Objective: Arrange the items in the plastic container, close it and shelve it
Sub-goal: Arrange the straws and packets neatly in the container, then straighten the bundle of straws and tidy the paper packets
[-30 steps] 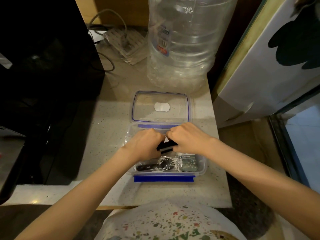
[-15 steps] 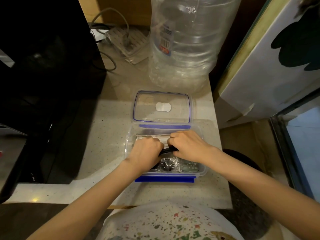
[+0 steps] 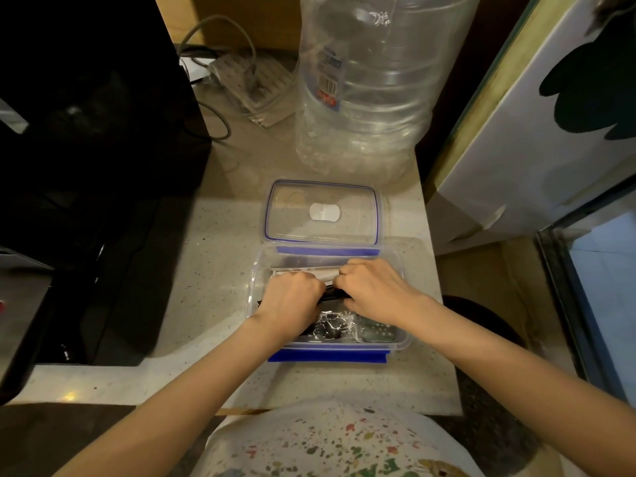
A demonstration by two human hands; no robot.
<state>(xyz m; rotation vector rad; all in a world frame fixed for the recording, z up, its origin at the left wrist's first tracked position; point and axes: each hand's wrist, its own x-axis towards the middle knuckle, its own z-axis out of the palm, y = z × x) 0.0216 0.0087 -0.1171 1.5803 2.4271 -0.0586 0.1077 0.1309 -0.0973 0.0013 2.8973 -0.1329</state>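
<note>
A clear plastic container (image 3: 395,270) with blue clips sits open on the speckled counter. Its clear lid (image 3: 289,215), edged in blue, lies flat just behind it. My left hand (image 3: 290,299) and my right hand (image 3: 373,290) are both inside the container, fingers curled on a flat black item (image 3: 334,293) between them. A white paper or card (image 3: 323,273) lies under my fingers at the far side. Near the front wall lie a crinkled plastic-wrapped dark item (image 3: 330,327) and a small greenish packet (image 3: 377,332). My hands hide the rest of the contents.
A big clear water bottle (image 3: 364,91) stands behind the lid. A black appliance (image 3: 86,132) fills the left side, with cables and a power strip (image 3: 254,84) at the back. A white panel (image 3: 537,132) and a glass edge border the right.
Both hands have lowered deeper into the container with the black item, which now lies flatter among the contents. The container and lid have stayed in place.
</note>
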